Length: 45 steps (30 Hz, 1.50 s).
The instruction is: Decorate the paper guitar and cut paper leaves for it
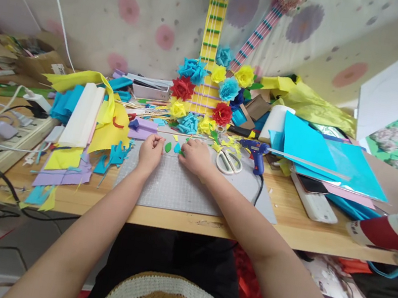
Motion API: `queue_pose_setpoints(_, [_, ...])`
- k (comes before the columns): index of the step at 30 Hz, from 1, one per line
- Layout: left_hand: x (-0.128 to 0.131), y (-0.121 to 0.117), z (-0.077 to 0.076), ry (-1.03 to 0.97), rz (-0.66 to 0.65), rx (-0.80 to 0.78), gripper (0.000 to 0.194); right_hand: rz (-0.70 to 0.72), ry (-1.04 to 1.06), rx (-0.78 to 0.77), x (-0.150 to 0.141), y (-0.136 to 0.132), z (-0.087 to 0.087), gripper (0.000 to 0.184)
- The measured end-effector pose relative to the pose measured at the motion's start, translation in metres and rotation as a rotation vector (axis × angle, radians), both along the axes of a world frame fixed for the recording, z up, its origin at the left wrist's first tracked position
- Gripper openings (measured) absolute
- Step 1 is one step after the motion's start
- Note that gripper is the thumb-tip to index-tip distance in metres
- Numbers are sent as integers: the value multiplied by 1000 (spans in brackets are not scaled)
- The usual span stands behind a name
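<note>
My left hand (150, 152) is closed in a pinch above the grey cutting mat (176, 191); whatever is between its fingertips is too small to make out. Just right of it lies a green paper leaf (168, 147), and beyond that a blue paper drop shape (177, 148). My right hand (196, 157) rests on the mat with fingers curled, a bit of green paper leaf (182, 153) showing between thumb and fingers. White-handled scissors (229, 162) lie right of this hand. A blue glue gun (257, 154) stands farther right.
Behind the mat stands a yellow paper guitar (212, 33) with paper flowers; a pink one (257, 36) leans beside it. Crepe paper rolls (82, 113) and a power strip (2, 150) are left. Blue sheets (310, 148), a phone (316, 200) and a cup (393, 229) sit right.
</note>
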<state>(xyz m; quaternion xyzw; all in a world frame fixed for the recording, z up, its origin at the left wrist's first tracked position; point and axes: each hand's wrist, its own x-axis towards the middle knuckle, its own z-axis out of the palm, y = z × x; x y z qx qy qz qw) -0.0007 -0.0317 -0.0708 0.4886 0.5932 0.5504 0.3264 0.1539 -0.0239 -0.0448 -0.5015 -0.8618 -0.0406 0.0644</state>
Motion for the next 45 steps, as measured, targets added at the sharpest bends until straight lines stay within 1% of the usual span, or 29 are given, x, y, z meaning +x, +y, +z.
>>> queue_pose_setpoints(4, [1,-1,0,13,-22,-10,14,-45,-73,-32,-8,3,4,25])
queue_pose_setpoints(6, [0,0,-1,11,-25,-4,14,-74,-20,-63,-8,4,6,24])
queue_pose_setpoints(7, [0,0,-1,10,-24,-1,14,-102,46,-92,-7,4,6,21])
queue_pose_setpoints(9, [0,0,0,8,-22,3,14,-175,269,-194,-4,4,7,14])
queue_pose_setpoints(10, [0,0,0,5,-22,3,14,-208,425,-280,-1,4,7,10])
queue_pose_setpoints(12, [1,-1,0,-5,-32,-1,14,-240,779,-515,5,3,6,8])
queue_pose_setpoints(14, [3,-2,1,-14,-61,-4,14,-222,1086,-744,12,2,4,15])
queue_pose_setpoints(16, [5,-3,1,-16,-112,-7,14,-211,1277,-876,19,1,1,21])
queue_pose_setpoints(18, [7,-4,0,-15,-176,-9,15,-220,1373,-926,26,0,-4,23])
queue_pose_setpoints(21, [9,-5,0,-23,-260,-18,16,-228,1431,-943,33,0,-12,22])
queue_pose_setpoints(24, [9,-4,1,-35,-316,-31,17,-235,1462,-897,37,1,-18,22])
queue_pose_setpoints(28, [11,-8,3,-53,-364,-42,19,-254,1553,-843,37,2,-19,25])
queue_pose_setpoints(31, [13,-13,4,-48,-420,-93,21,-321,1585,-799,36,1,-17,27])
queue_pose_setpoints(34, [14,-17,4,9,-499,-146,21,-355,1574,-768,34,0,-17,26])
queue_pose_setpoints(37, [14,-17,2,60,-549,-158,20,-337,1541,-757,32,-1,-18,24])
queue_pose_setpoints(41, [13,-15,0,113,-576,-146,17,-298,1497,-769,30,-3,-16,22])
queue_pose_setpoints(45, [15,-15,2,145,-571,-158,16,-299,1484,-784,29,-5,-13,20])
